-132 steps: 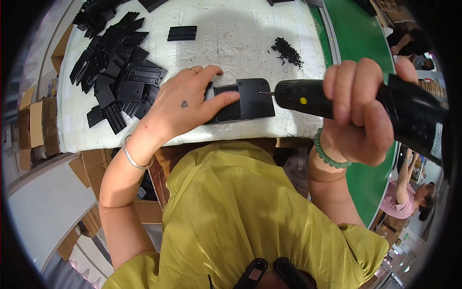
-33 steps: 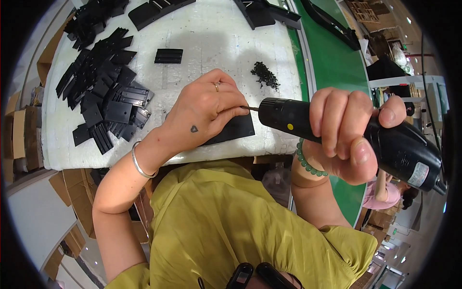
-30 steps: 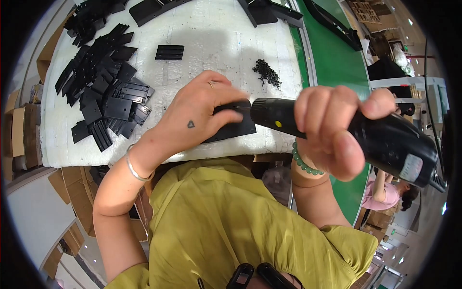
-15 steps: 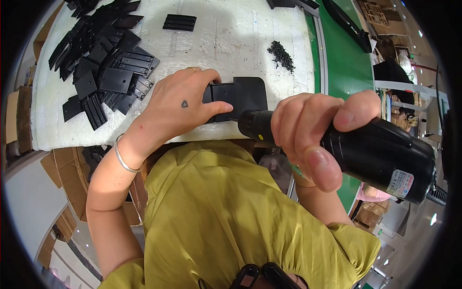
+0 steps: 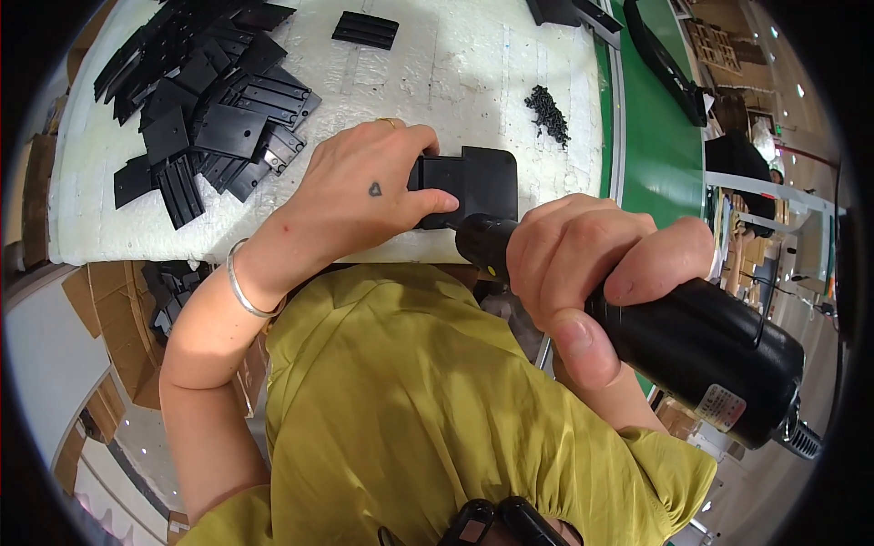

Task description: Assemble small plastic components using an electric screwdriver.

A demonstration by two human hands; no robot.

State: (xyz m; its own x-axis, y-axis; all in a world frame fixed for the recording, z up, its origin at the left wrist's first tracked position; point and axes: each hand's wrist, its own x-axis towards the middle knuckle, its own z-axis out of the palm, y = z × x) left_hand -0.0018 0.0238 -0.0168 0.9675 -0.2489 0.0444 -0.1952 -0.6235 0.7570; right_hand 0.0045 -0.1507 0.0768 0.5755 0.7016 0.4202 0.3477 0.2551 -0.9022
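Observation:
A black plastic part [image 5: 490, 182] lies flat near the front edge of the white work surface. My left hand [image 5: 369, 182] grips its left side, the thumb pressed on top and the fingers curled behind. In my right hand [image 5: 601, 273] is a black electric screwdriver [image 5: 701, 346], the fingers wrapped round its body. Its front end points left and meets the near edge of the part by my left thumb. The bit's tip is too small to make out clearly.
A heap of black plastic plates [image 5: 228, 127] covers the left of the white surface [image 5: 455, 82]. One ribbed plate [image 5: 365, 31] lies alone at the back. A small pile of black screws [image 5: 548, 116] sits right of the part. Beyond is a green strip [image 5: 648, 118] bearing a long black piece [image 5: 665, 64].
The screwdriver's rear end has swung down, tilting the tool more. The view has shifted a little, so the table things appear further right. Both hands keep their hold.

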